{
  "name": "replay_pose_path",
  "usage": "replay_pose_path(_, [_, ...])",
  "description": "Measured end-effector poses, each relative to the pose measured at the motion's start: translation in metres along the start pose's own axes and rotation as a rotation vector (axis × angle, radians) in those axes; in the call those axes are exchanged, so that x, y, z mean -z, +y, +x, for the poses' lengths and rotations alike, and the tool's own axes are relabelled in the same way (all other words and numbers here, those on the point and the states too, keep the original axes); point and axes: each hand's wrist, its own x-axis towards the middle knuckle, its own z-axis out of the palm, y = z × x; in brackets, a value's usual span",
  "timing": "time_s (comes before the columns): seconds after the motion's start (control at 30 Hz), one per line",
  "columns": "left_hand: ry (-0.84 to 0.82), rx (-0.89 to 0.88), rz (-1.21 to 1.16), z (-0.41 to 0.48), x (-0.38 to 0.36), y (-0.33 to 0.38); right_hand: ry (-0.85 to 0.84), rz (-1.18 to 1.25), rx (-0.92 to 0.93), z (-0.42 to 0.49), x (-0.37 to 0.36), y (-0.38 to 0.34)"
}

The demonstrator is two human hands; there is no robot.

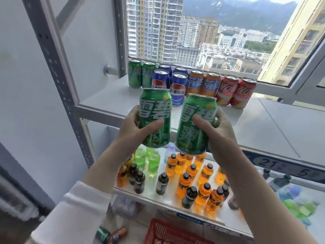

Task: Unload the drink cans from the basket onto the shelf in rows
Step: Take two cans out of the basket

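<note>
I hold two green cans upright in front of the upper shelf [109,97]. My left hand [133,131] grips the left green can [155,118]; my right hand [216,132] grips the right green can [195,124]. On the shelf by the window stand rows of cans: two green cans [140,73], several blue cans [177,88], two orange cans [204,83] and two red cans [235,92]. The red basket [168,233] shows at the bottom edge, below my arms.
A lower shelf [146,196] carries many small orange, dark and green bottles [191,175]. A grey perforated upright [58,55] stands at the left. The window [211,32] lies right behind the cans. Loose cans [110,235] lie at the bottom left.
</note>
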Motion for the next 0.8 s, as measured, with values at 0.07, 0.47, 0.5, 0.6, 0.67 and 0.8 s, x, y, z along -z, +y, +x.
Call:
replay_pose_path(0.07, [-0.01,-0.009,0.012,0.021,0.016,0.003,-0.044,-0.051,0.039,0.021,-0.007,-0.007])
replay_pose_path(0.47, [-0.213,-0.068,0.099,0.151,0.13,0.014,-0.182,-0.323,0.136,0.145,-0.081,-0.04])
replay_pose_path(0.5, [-0.226,-0.059,0.09,0.16,0.136,0.013,-0.205,-0.355,0.149,0.155,-0.085,-0.042])
replay_pose_path(0.6, [-0.241,-0.039,0.1,0.184,0.148,0.006,-0.245,-0.465,0.157,0.183,-0.098,-0.048])
replay_pose_path(0.67, [-0.212,-0.022,0.11,0.197,0.155,-0.002,-0.256,-0.54,0.163,0.201,-0.105,-0.049])
replay_pose_path(0.8, [-0.127,-0.006,0.079,0.216,0.164,-0.02,-0.305,-0.718,0.157,0.231,-0.114,-0.045])
